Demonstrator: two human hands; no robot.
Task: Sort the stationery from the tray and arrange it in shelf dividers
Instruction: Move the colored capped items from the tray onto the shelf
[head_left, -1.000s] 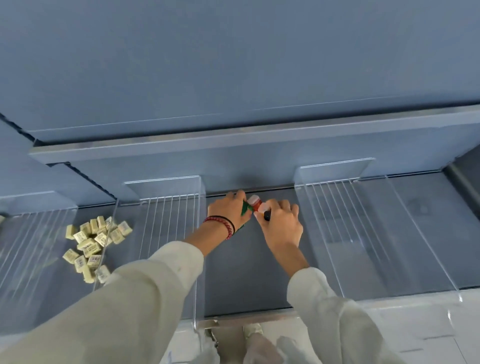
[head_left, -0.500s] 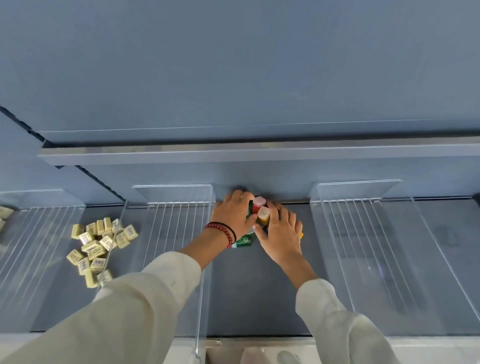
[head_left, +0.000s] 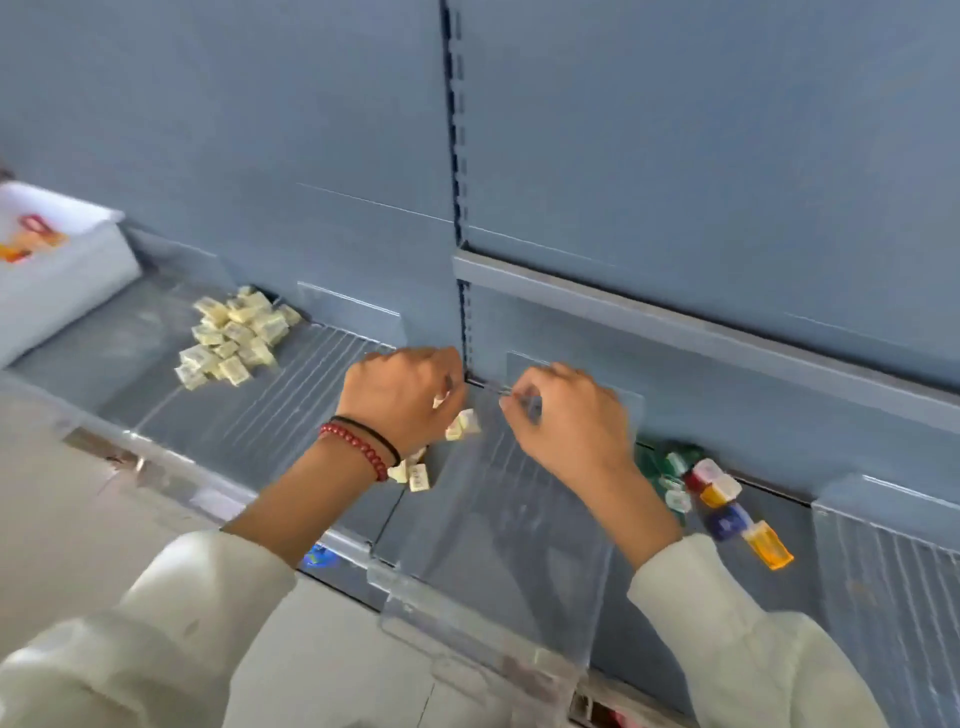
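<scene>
My left hand (head_left: 402, 400) was curled round cream erasers (head_left: 462, 423), a few loose at its 5 o'clock; my right hand (head_left: 566, 415) was curled at the divider (head_left: 498, 519), gripping it or not I couldn't tell. A slack grip could have spilled erasers toward 3 o'clock, among the coloured pieces (head_left: 719, 493)

Pale yellow and bright colours showing against blue-grey shelving

Pale yellow pieces (head_left: 234, 332) with printed labels are lying before the blue-grey back wall (head_left: 260, 156). Green, red, orange, blue and amber items (head_left: 717, 499) are sitting beside a clear divider (head_left: 498, 519) ribbed with fine lines. One wrist is wearing a red beaded bracelet (head_left: 358, 452) and a black band (head_left: 374, 436).
</scene>
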